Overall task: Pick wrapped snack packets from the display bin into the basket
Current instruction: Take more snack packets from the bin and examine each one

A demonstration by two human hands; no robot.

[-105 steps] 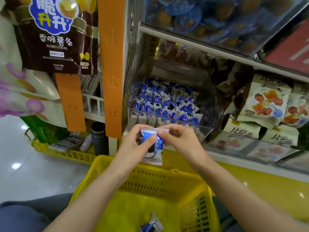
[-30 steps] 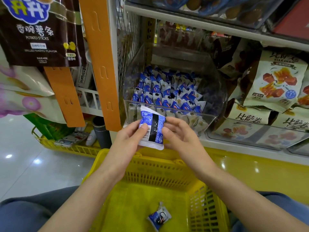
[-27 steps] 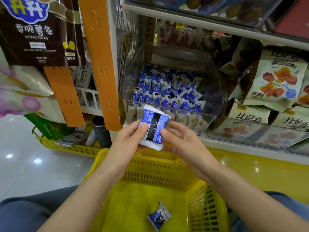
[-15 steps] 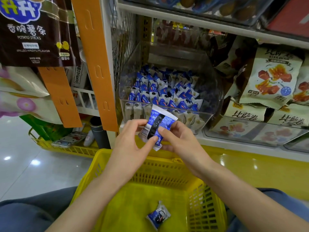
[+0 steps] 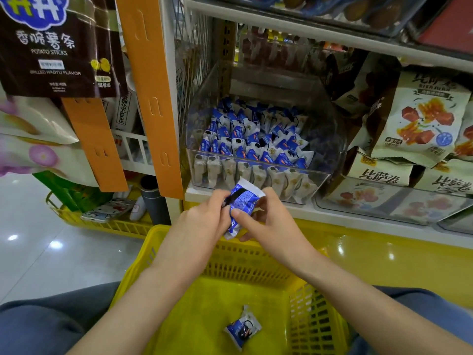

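Well, basket [image 5: 256, 267]: yellow, lower centre of the frame, under both forearms.
Display bin [image 5: 331, 144]: clear, upper centre, well stocked with blue-and-white packets.
Hands: left hand [image 5: 202, 224] and right hand [image 5: 273, 226] both pinch one packet, mid-frame.
Held packet [image 5: 243, 201]: upright a moment ago, now tilted and lower, just above the basket's far rim; a drop looks near.
Lying packet [image 5: 242, 329]: on the basket floor, unmoved.

Clear plastic bin [image 5: 258, 175]; yellow slotted plastic basket [image 5: 256, 262].

Single head view; looks forward-down; near basket [image 5: 245, 263], display bin [image 5: 329, 142]
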